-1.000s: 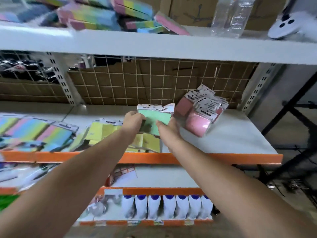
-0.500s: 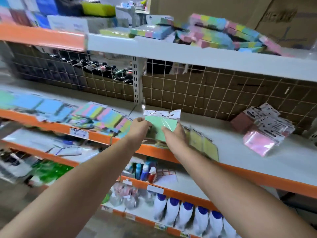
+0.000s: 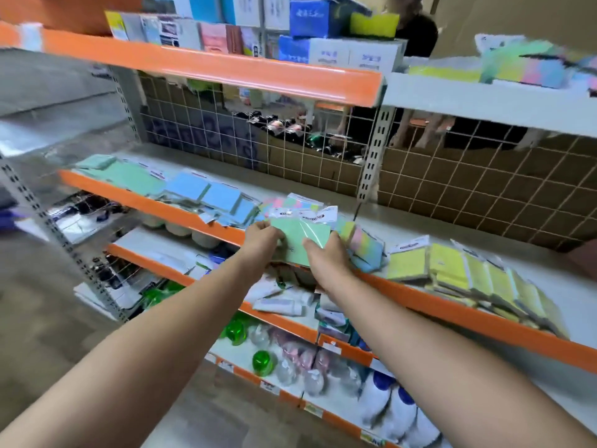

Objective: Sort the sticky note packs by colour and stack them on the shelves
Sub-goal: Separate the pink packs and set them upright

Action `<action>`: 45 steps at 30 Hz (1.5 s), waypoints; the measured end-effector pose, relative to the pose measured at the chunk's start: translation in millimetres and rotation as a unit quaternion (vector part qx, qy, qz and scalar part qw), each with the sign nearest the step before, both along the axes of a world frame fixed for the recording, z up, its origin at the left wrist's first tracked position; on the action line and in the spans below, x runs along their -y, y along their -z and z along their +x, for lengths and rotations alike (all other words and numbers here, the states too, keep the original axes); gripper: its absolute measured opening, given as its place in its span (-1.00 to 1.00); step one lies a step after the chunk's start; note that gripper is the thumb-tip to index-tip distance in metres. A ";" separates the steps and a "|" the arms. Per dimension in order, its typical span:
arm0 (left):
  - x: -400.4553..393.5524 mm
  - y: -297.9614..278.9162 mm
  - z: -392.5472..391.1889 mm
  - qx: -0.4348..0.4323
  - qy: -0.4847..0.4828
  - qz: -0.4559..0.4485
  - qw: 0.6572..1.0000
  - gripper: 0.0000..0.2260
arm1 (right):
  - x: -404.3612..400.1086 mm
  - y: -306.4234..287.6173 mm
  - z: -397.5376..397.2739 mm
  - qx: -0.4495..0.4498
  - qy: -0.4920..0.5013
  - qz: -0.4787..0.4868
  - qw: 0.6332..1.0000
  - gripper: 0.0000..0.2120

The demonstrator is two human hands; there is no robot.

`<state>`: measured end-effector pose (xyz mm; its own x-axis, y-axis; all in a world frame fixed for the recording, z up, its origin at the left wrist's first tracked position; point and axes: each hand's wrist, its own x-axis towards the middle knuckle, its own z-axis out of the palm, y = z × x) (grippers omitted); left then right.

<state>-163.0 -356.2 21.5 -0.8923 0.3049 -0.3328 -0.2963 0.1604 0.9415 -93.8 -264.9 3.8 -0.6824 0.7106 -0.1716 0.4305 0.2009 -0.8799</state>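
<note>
My left hand [image 3: 263,236] and right hand [image 3: 326,257] pinch the green pack [image 3: 300,242] by its side edges at mid-frame, above the shelf's orange lip [image 3: 452,305]; light, stiffish, wrapper probably slippery.

Pale green sticky note pack with white header card [image 3: 298,242]; green packs [image 3: 129,176]; sky-blue packs [image 3: 213,198]; rainbow-striped pastel packs [image 3: 365,244]; yellow packs [image 3: 465,276]; orange-edged grey shelf [image 3: 452,305]; white wire mesh panel [image 3: 290,143].
</note>
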 end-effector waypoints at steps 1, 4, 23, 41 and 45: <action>11.2 3.1 -9.4 0.003 -0.007 -0.001 1.000 -0.87 | 10.4 2.1 -10.5 0.000 -0.004 0.002 1.000 -0.45; 44.0 5.9 -33.1 0.002 -0.027 0.001 1.000 -0.88 | 41.2 5.0 -38.5 -0.006 -0.024 -0.010 1.000 -0.48; 199.1 14.6 -218.4 -0.014 -0.150 0.014 0.989 -0.69 | 179.1 16.0 -250.7 -0.041 -0.119 -0.071 0.990 -0.70; 263.1 32.7 -416.1 0.000 -0.187 0.022 0.982 -0.68 | 229.0 12.6 -433.2 0.025 -0.170 -0.063 0.983 -0.75; 279.2 32.9 -468.1 -0.012 -0.161 -0.016 0.987 -0.74 | 239.2 11.8 -469.4 -0.002 -0.109 -0.096 0.989 -0.86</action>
<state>-631.1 -635.4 -11.5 -0.9491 -0.0062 -0.3150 -0.3143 0.0908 0.9450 -563.1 -504.1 -8.0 -0.8170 0.5002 -0.2868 0.3925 0.1181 -0.9121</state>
